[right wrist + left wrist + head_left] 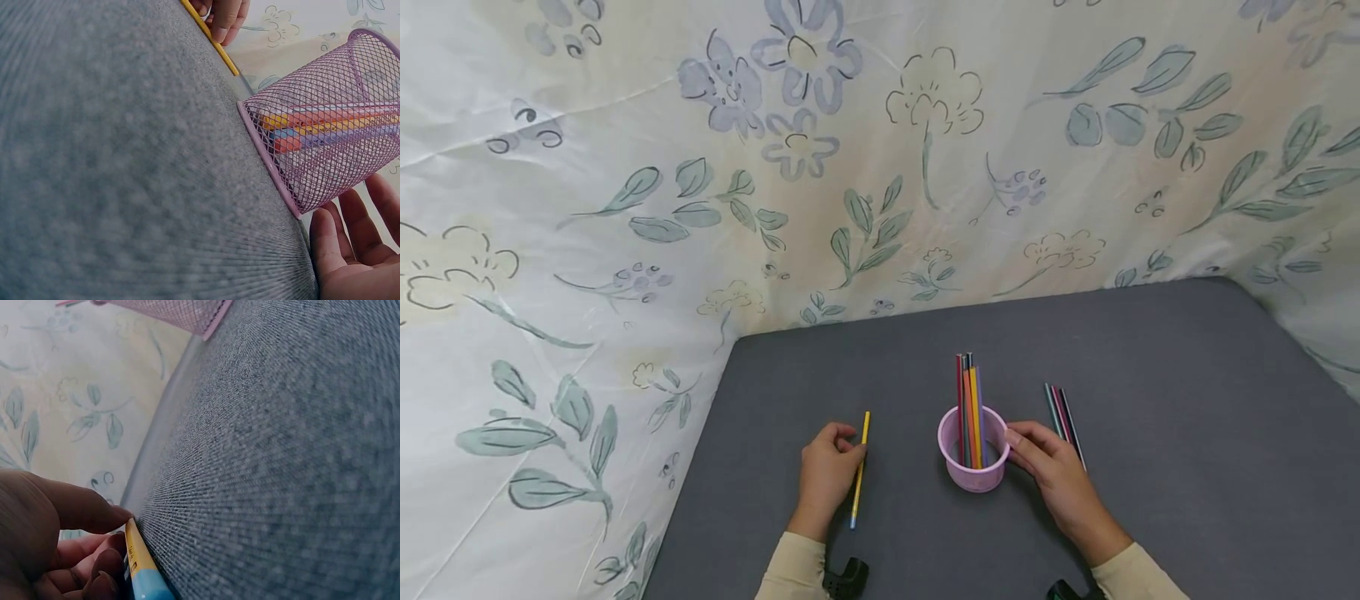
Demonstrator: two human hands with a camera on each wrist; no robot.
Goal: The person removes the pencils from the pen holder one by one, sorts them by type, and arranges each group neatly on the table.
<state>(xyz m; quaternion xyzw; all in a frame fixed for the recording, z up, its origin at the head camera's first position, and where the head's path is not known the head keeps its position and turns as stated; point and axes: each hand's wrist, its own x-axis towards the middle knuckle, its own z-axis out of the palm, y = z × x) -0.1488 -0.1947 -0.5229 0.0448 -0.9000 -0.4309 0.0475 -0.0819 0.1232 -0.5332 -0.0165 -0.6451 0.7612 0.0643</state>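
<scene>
Left hand on a yellow pencil, right hand at a pink mesh cup
The left hand (826,475) pinches the yellow pencil (858,483) (blue at its near end) against the grey tabletop (917,550); to the right, the pink mesh cup (975,480) stands upright, holding a bunch of coloured pencils (973,400); the right hand (1063,483), its fingers spread, touches the cup's right side, and more loose pencils (1058,408) lie just beyond that hand

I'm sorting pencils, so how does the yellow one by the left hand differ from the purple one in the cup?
The yellow pencil lies on the table; the purple pencil stands in the cup. The left hand touches the yellow pencil; no hand touches the purple pencil. Both are slim.
</scene>
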